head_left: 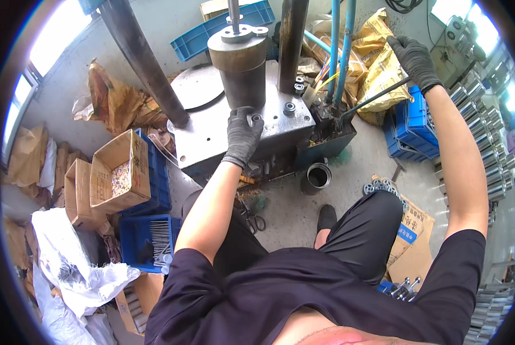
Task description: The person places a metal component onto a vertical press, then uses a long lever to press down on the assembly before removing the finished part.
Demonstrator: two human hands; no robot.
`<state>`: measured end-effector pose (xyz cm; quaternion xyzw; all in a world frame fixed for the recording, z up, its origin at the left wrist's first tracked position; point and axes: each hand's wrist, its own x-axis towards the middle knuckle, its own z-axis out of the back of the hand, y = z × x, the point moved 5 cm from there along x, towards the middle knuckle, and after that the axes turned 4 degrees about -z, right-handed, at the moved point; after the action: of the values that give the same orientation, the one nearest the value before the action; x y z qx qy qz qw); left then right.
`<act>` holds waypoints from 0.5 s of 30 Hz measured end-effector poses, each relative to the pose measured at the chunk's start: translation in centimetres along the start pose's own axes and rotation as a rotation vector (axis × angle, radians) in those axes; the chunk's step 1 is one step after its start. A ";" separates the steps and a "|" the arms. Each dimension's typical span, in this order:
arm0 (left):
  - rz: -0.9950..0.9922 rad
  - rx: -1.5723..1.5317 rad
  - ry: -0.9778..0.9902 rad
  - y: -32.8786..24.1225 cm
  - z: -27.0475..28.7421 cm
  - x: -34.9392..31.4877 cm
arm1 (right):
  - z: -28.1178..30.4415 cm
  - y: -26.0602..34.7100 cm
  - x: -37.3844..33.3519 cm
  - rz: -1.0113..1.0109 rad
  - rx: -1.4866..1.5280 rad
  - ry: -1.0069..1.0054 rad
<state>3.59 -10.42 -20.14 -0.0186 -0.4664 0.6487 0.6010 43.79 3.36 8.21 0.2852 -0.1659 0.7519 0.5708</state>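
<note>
My left hand [243, 138], in a dark grey glove, rests on the metal bed [203, 135] of a press, its fingers closed round a small metal ring [257, 118]. Just behind those fingers stands a thick steel cylinder [241, 77] with a rod rising from its top. To the right of the ring, a similar small ring part [290, 108] sits on the bed. My right hand [416, 62], gloved too, is raised at the upper right with its fingers curled at the end of a long dark lever [378, 96]. Its palm is hidden.
Cardboard boxes [119, 178] and a blue bin of metal rods [148, 241] stand on my left. A dark metal cup [316, 178] is on the floor before the press. Blue crates [412, 129] and stacked shiny cylinders [482, 138] are on the right. Blue pipes [341, 57] rise behind the lever.
</note>
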 end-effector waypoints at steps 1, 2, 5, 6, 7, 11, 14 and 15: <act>-0.042 0.046 0.020 0.1 -0.3 0.0 | -0.1 -0.1 -0.4 0.006 0.004 0.017; -0.025 0.041 0.032 0.4 -0.5 0.1 | 0.0 -0.2 -0.8 -0.001 0.016 -0.004; -0.039 0.129 0.079 0.7 -1.1 0.2 | 1.1 -0.8 -2.8 0.012 0.022 -0.057; -0.045 0.142 0.100 0.8 -1.3 0.2 | 1.4 -1.0 -3.7 0.039 0.036 -0.005; -0.045 0.155 0.128 1.0 -1.4 0.1 | 1.9 -1.0 -4.6 0.060 0.066 0.044; -0.111 0.167 0.129 1.1 -1.2 0.2 | 4.2 0.3 -11.3 0.114 0.254 0.095; -0.182 0.189 0.128 0.9 -1.1 0.4 | 5.6 3.3 -18.9 0.284 0.274 0.217; -0.225 0.205 0.127 0.8 -1.0 0.3 | 5.8 4.1 -20.9 0.350 0.150 0.379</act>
<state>3.51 -9.43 -21.01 0.0542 -0.3582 0.6191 0.6968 45.18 -17.11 0.12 0.1479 -0.0467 0.8894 0.4301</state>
